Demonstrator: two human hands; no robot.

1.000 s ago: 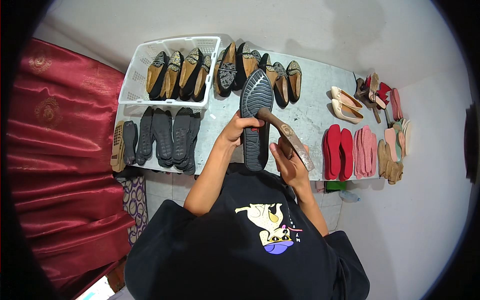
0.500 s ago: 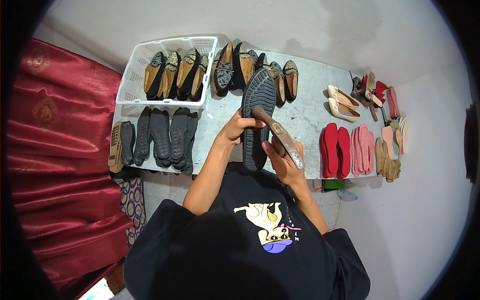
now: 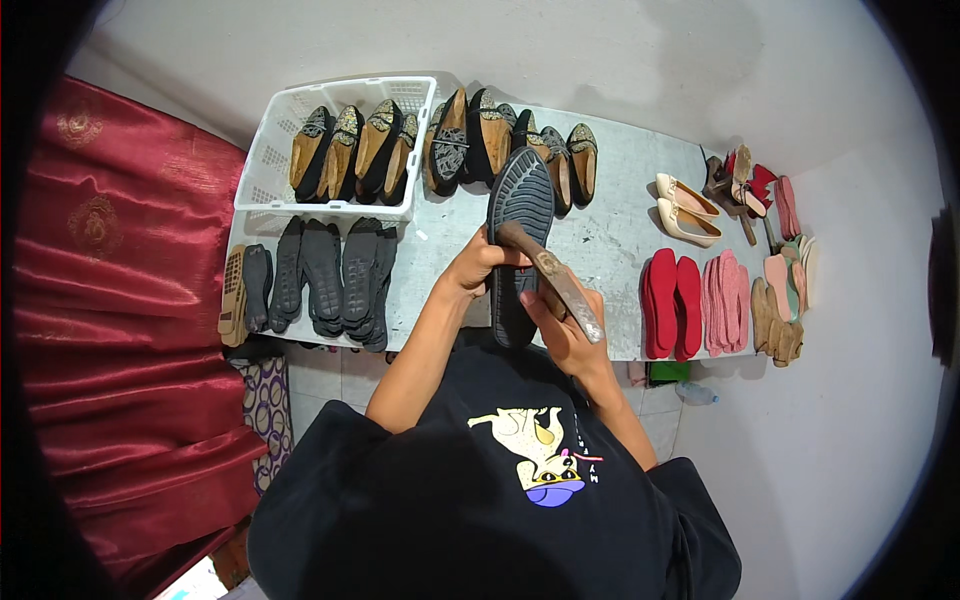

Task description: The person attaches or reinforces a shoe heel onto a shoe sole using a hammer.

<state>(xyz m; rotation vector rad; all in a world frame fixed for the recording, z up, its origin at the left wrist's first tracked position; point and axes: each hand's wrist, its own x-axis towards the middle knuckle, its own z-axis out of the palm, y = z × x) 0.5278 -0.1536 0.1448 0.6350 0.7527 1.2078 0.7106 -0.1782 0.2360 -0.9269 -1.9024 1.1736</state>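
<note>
A black shoe sole (image 3: 522,190) is held up in front of my chest, ribbed tread facing me and toe pointing away. My left hand (image 3: 474,265) is closed around its left edge at mid-length, thumb across the tread. My right hand (image 3: 572,338) grips a worn hammer (image 3: 562,284) with a brown, rusty head. The hammer head slants across the sole, its rounded end over the tread near my left thumb; I cannot tell whether it touches. My right thumb lies against the sole's lower right side. Whether an upper is attached underneath is hidden.
On the pale table (image 3: 450,290) stands a white basket (image 3: 262,180) of patterned flats, with more flats (image 3: 450,145) beside it. Black soles (image 3: 320,270) lie at left. Cream shoes (image 3: 690,210), red insoles (image 3: 672,300) and pink insoles (image 3: 725,300) lie at right. A red curtain (image 3: 120,300) hangs at left.
The sole has come slightly down toward me, its toe end lower in view. The hammer has shifted a little with it. Both hands keep their grip.
</note>
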